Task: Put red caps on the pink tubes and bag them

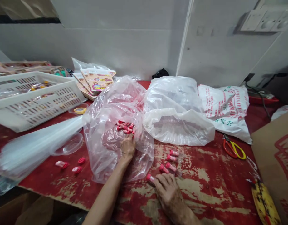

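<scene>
My left hand [128, 147] reaches into the mouth of a clear plastic bag [97, 150]. Its fingers are bent closed at the edge of a heap of small red-capped tubes [125, 125], and its fingertips are partly hidden there. On the table to the right, my right hand [168, 192] curls its fingers over a red-capped tube [150, 178], whose red end sticks out at the left. Several similar tubes [171, 166] lie just beyond those fingers in a loose column. Left of the bag are another tube [61, 164] and two red caps [77, 169].
A white basket [43, 107] and stacked printed cards [97, 79] stand at the back left. Flat plastic sleeves [36, 143] and a clear round lid [70, 144] lie before them. Rightward are a white bag [178, 125], a printed sack [228, 109], scissors [235, 148] and a carton [275, 156].
</scene>
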`<state>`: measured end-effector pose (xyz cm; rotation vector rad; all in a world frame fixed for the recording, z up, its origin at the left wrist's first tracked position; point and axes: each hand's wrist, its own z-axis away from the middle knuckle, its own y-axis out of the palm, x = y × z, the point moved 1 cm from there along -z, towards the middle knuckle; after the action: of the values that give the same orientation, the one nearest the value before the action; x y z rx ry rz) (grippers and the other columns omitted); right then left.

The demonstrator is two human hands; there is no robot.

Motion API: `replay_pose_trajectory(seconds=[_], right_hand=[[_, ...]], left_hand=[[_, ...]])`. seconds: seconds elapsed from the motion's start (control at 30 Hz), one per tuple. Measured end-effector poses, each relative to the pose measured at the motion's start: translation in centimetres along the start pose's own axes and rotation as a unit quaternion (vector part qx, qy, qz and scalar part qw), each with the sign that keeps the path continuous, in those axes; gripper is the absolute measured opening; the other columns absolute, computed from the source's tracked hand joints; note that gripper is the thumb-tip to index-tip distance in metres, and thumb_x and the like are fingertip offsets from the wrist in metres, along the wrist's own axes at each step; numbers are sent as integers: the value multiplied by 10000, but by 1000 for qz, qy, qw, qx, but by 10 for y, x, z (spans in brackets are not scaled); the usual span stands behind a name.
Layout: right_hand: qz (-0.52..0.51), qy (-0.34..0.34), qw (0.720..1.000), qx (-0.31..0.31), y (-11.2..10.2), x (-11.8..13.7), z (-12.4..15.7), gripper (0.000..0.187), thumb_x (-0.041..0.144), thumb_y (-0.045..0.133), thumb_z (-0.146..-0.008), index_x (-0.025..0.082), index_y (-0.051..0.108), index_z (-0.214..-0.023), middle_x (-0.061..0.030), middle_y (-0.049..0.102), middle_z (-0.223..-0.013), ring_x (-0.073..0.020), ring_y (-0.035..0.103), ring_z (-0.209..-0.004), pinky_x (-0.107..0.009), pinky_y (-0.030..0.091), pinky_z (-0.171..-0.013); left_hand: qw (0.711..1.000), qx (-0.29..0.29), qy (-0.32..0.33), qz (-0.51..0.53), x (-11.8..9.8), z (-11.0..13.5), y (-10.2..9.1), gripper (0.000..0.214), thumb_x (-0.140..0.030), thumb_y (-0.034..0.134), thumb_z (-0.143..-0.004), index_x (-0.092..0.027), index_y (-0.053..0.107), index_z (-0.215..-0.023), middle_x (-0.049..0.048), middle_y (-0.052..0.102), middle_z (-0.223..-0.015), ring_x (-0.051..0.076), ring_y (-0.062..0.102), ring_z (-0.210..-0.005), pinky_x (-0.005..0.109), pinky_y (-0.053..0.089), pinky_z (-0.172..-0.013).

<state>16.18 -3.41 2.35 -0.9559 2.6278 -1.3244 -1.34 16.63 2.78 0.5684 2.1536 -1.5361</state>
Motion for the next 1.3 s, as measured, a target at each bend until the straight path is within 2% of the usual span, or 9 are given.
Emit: replay_pose_trajectory(seconds=[0.17,0.27,0.4,0.5,0.67,0.87,1.1,1.2,1.3], right_hand=[[30,41,999,-12,-13,-64,-33,227,117,457,-886,170,597,-1057,-99,639,-981,-225,567,-921,-387,468,-815],[126,148,978,75,-6,-128,-72,190,157,455,-900,171,628,-978,-89,641,-1009,-213,558,-927,-340,455,-829],[172,214,955,111,16,-200,-124,237,170,438,-899,124,628,-1033,-143,623,-1070,-254,524,-989,-359,407,-871],[204,253,935,140,35,-233,-150,268,167,423,-897,86,608,-1074,-192,605,-1106,-297,492,-1053,-393,383,-879],[252,317,897,179,50,-259,-173,269,137,448,-897,55,573,-1120,-210,602,-1096,-308,522,-1049,-407,413,-825],[258,372,859,240,43,-268,-174,210,314,560,-912,122,602,-986,-44,623,-941,-156,609,-817,-334,511,-733],[207,283,918,188,3,-218,-145,411,227,503,-848,63,502,-1224,-181,578,-1077,-244,566,-926,-345,411,-748],[35,279,957,69,-23,-179,-112,428,262,539,-810,155,512,-1223,-88,597,-968,-207,564,-834,-327,429,-727],[-229,387,893,7,-42,-141,-68,359,356,587,-796,203,554,-1119,-18,592,-855,-156,562,-682,-284,457,-626]], left_hand=[[997,-64,-19,40,6,13,-14,312,-279,470,-815,-141,592,-1068,113,652,-907,254,609,-809,369,448,-762],[985,-124,-52,109,9,45,-30,347,-351,499,-819,-172,558,-1111,73,633,-900,224,602,-774,355,466,-741],[977,-134,-40,163,11,95,-39,273,-369,531,-829,-206,583,-1042,42,615,-904,197,592,-800,327,468,-743],[979,-101,7,178,9,114,-35,173,-324,530,-841,-212,608,-947,35,601,-910,189,577,-856,321,458,-786],[978,-97,-3,183,6,111,-30,122,-291,568,-830,-211,616,-909,31,593,-903,172,569,-851,304,461,-765],[973,-104,-10,204,2,111,-27,111,-220,562,-828,-207,613,-925,31,591,-910,154,570,-843,298,467,-772],[955,-128,-45,264,-4,137,-48,245,-249,581,-825,-218,601,-1068,56,569,-1059,172,570,-958,297,482,-810],[947,-50,-63,311,-15,164,-65,233,-298,598,-822,-222,627,-1040,52,590,-1032,182,585,-960,304,486,-838],[927,48,-91,361,-27,188,-68,221,-341,589,-828,-213,642,-1001,46,618,-937,172,613,-857,286,509,-766]])
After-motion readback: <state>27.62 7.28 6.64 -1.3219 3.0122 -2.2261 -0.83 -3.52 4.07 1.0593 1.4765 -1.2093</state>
